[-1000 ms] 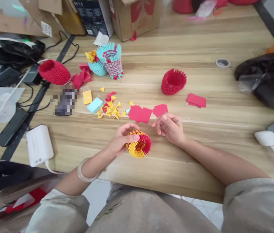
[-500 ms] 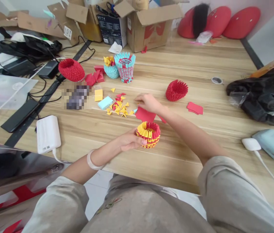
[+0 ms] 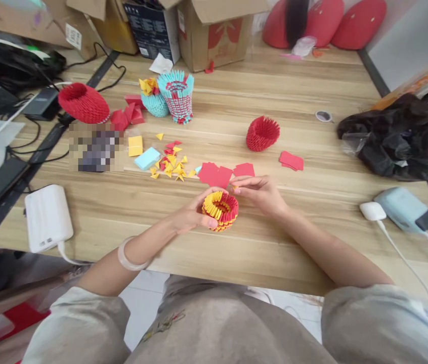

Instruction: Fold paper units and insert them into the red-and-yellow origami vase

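Observation:
A round basket of folded red and yellow paper pieces [image 3: 226, 218] sits in my left hand [image 3: 191, 216], whose fingers wrap round its left side. Just behind its upper right rim, my right hand [image 3: 263, 193] pinches a small yellow folded paper triangle [image 3: 235, 187]. Red paper sheets [image 3: 214, 174] lie flat on the table beyond the basket. To their left is a loose pile of yellow and red paper triangles [image 3: 176, 164], beside a light blue paper stack [image 3: 147, 158] and a yellow paper stack [image 3: 135, 145].
Finished-looking paper vessels stand farther back: a blue and red vase [image 3: 178, 98], a red one [image 3: 262, 134] and a tilted red one [image 3: 84, 103]. A white power bank [image 3: 49, 217] lies at left, a black plastic bag [image 3: 396, 139] at right. Cardboard boxes [image 3: 214, 40] line the back.
My right hand has come back from beside the triangle pile to the basket's rim, now with a yellow triangle in its fingertips. The basket is tipped more towards me, and the view has shifted.

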{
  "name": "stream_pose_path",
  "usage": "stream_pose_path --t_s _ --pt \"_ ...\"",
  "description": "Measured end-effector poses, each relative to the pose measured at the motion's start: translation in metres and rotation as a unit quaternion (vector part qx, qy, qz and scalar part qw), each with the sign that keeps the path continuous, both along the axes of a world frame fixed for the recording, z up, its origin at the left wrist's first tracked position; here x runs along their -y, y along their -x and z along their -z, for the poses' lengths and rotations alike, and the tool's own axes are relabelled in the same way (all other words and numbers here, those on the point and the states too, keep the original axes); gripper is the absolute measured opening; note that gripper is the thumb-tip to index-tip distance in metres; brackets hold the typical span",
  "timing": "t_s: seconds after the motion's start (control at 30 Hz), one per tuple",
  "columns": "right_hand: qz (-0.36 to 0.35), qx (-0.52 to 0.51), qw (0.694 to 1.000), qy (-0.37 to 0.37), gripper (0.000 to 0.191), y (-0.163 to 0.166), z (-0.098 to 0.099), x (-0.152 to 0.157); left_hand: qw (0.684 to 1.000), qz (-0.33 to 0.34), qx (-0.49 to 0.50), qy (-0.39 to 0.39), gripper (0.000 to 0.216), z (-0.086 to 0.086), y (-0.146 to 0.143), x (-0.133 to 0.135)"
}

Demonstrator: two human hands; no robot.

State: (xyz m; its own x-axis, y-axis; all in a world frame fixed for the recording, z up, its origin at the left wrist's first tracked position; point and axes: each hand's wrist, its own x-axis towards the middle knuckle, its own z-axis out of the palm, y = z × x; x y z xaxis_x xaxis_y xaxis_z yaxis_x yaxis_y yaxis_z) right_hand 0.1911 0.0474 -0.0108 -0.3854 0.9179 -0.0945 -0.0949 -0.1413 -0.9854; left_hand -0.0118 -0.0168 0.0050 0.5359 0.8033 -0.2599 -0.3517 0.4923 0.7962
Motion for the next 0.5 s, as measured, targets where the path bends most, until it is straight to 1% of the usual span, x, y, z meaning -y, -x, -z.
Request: stream_pose_path --t_s 0.07,0.17,0.3,0.4,0.5 --pt "-0.022 -0.015 0.999 0.026 0.011 -0.006 0.004 0.005 0.999 0.0 -0.037 -0.012 0.064 0.0 -0.001 -0.002" --pt "-0.047 -0.054 0.997 0.025 0.01 -0.008 0.009 0.007 0.996 0.006 -0.082 -0.031 0.064 0.001 0.0 -0.004" --pt "-0.028 -0.116 0.992 0.048 0.026 -0.009 0.013 0.011 0.988 -0.005 -0.115 -0.103 0.065 0.003 0.004 -0.005" --pt "-0.011 -0.122 0.991 0.052 0.03 -0.01 0.011 0.015 0.978 -0.016 -0.143 -0.152 0.058 0.004 0.007 -0.007" --pt "-0.015 -0.13 0.99 0.05 0.03 -0.01 0.008 0.017 0.974 -0.012 -0.157 -0.164 0.052 0.005 0.009 -0.008"
